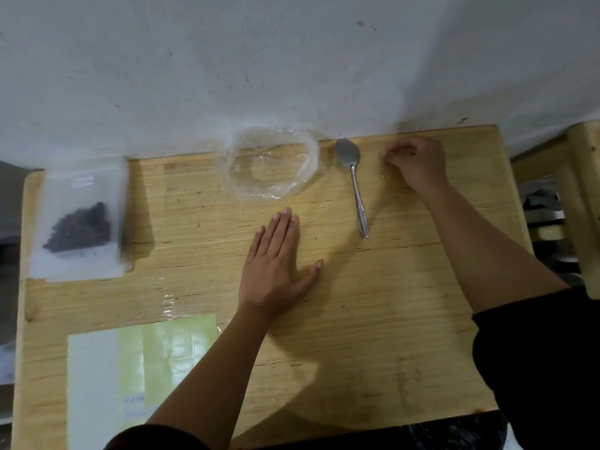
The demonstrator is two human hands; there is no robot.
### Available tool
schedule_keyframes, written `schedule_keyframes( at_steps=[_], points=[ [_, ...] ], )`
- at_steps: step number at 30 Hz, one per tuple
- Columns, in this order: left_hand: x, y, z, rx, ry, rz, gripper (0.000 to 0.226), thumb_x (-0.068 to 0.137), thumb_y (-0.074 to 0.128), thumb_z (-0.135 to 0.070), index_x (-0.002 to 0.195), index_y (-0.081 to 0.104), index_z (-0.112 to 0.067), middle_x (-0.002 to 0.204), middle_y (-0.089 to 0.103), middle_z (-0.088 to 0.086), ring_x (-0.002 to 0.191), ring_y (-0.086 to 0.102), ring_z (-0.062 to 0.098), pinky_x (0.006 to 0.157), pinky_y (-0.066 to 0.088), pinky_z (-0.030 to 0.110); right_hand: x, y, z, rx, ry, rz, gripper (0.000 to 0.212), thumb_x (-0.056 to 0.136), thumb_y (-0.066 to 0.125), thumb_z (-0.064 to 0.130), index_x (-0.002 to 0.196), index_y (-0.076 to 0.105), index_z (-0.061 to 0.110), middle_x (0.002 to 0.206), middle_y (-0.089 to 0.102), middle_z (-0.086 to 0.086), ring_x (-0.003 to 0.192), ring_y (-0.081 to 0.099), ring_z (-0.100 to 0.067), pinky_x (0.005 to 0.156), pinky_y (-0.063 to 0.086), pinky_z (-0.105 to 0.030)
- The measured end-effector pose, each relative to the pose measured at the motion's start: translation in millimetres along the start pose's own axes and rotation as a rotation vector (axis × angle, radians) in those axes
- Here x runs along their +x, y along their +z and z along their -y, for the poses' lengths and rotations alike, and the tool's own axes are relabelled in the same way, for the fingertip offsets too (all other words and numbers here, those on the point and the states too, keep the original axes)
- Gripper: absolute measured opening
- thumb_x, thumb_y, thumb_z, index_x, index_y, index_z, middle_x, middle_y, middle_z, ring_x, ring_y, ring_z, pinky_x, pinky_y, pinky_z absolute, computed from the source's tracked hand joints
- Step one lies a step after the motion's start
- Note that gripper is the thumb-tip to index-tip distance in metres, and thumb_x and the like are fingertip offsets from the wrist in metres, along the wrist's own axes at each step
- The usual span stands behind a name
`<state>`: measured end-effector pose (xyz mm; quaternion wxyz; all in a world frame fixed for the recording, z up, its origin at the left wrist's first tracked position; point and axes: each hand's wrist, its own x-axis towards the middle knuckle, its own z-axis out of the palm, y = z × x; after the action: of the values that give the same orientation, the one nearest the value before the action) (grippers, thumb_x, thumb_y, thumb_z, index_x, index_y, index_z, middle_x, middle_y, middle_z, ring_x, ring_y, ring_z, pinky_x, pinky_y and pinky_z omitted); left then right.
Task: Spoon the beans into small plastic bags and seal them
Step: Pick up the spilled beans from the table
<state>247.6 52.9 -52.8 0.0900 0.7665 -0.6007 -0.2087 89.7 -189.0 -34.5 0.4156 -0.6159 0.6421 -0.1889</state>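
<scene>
Left hand [276, 254] flat on pale wooden table [406, 319], fingers straight, empty. Right hand [415, 160] curled beside grey metal spoon [352, 177]; grip on anything: cannot tell. Next: take spoon by handle, steady rolled-open clear plastic bag [269, 186], seemingly empty. Dark beans [81, 227] sitting in frosted plastic pouch [104, 177], far left.

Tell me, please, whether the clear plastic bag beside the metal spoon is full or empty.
Empty. The clear plastic bag sits open with its rim rolled down, and only bare wooden table shows through its bottom.
</scene>
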Motion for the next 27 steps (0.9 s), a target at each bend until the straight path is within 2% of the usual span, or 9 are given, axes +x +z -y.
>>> schedule_keyframes(
  at_steps=[2, 6, 9, 15, 17, 20, 23, 25, 27],
  points=[
    [0, 0, 0, 0.0, 0.003, -0.002, 0.086, 0.086, 0.029, -0.068, 0.15, 0.001, -0.019, 0.158, -0.005, -0.004, 0.145, -0.009, 0.007, 0.116, -0.012, 0.025, -2, 1, 0, -0.027, -0.023, -0.011, 0.014, 0.082, 0.07, 0.018, 0.094, 0.069, 0.01, 0.086, 0.062, 0.006, 0.072, 0.05, 0.006, 0.059, 0.036, 0.004],
    [0, 2, 1, 0.008, 0.001, -0.008, 0.085, 0.086, 0.03, -0.068, 0.151, 0.003, -0.019, 0.158, -0.005, -0.004, 0.145, -0.009, 0.008, 0.116, -0.012, 0.026, -9, 1, -4, -0.143, -0.055, -0.025, 0.015, 0.088, 0.063, 0.023, 0.097, 0.068, 0.012, 0.091, 0.06, 0.002, 0.083, 0.053, -0.009, 0.074, 0.04, -0.021],
    [0, 4, 2, 0.014, 0.005, -0.018, 0.085, 0.086, 0.03, -0.067, 0.151, 0.004, -0.018, 0.158, -0.005, -0.005, 0.145, -0.008, 0.008, 0.116, -0.011, 0.025, -14, -2, -7, -0.182, -0.063, 0.001, 0.018, 0.09, 0.06, 0.024, 0.099, 0.068, 0.011, 0.092, 0.058, 0.0, 0.085, 0.051, -0.012, 0.075, 0.04, -0.025],
    [0, 5, 3, 0.028, 0.006, -0.025, 0.086, 0.085, 0.025, -0.069, 0.151, 0.003, -0.018, 0.158, -0.006, -0.005, 0.144, -0.011, 0.007, 0.117, -0.01, 0.027, -29, -8, -15, -0.16, -0.02, 0.068, 0.02, 0.091, 0.058, 0.021, 0.103, 0.067, 0.009, 0.098, 0.061, -0.002, 0.09, 0.052, -0.012, 0.077, 0.038, -0.022],
    [0, 5, 3, 0.032, 0.013, -0.04, 0.086, 0.085, 0.022, -0.069, 0.151, 0.001, -0.018, 0.159, -0.007, -0.004, 0.144, -0.012, 0.007, 0.116, -0.012, 0.026, -37, -10, -18, -0.124, -0.006, 0.088, 0.02, 0.091, 0.058, 0.021, 0.103, 0.067, 0.007, 0.096, 0.061, -0.001, 0.09, 0.054, -0.011, 0.071, 0.039, -0.017],
    [0, 7, 3, 0.031, 0.021, -0.063, 0.086, 0.085, 0.02, -0.07, 0.151, -0.001, -0.018, 0.159, -0.009, -0.004, 0.144, -0.013, 0.007, 0.114, -0.016, 0.023, -54, -11, -22, -0.032, 0.032, 0.106, 0.019, 0.092, 0.058, 0.02, 0.103, 0.067, 0.007, 0.088, 0.061, 0.002, 0.074, 0.054, -0.003, 0.057, 0.038, -0.003],
    [-2, 9, 4, 0.029, 0.034, -0.086, 0.085, 0.086, 0.022, -0.069, 0.152, 0.002, -0.019, 0.159, -0.007, -0.005, 0.145, -0.011, 0.007, 0.115, -0.014, 0.024, -75, -9, -28, 0.067, 0.085, 0.113, 0.019, 0.09, 0.06, 0.021, 0.1, 0.068, 0.007, 0.071, 0.057, 0.012, 0.054, 0.052, 0.009, 0.051, 0.036, -0.002],
    [-3, 10, 5, -0.044, 0.066, -0.122, 0.079, 0.088, 0.031, -0.065, 0.15, 0.014, -0.019, 0.159, 0.002, -0.005, 0.145, -0.004, 0.006, 0.117, -0.009, 0.025, -90, -8, -30, 0.124, 0.095, 0.116, 0.019, 0.089, 0.062, 0.02, 0.099, 0.069, 0.007, 0.07, 0.057, 0.015, 0.053, 0.052, 0.013, 0.051, 0.036, 0.0],
    [-6, 10, 8, -0.262, 0.072, -0.228, 0.061, 0.09, 0.051, -0.049, 0.14, 0.043, -0.016, 0.152, 0.028, -0.006, 0.141, 0.015, 0.0, 0.119, 0.01, 0.03, -105, -7, -30, 0.168, 0.103, 0.115, 0.019, 0.089, 0.062, 0.019, 0.099, 0.069, 0.004, 0.069, 0.058, 0.014, 0.051, 0.051, 0.014, 0.051, 0.035, 0.0]
  ],
)
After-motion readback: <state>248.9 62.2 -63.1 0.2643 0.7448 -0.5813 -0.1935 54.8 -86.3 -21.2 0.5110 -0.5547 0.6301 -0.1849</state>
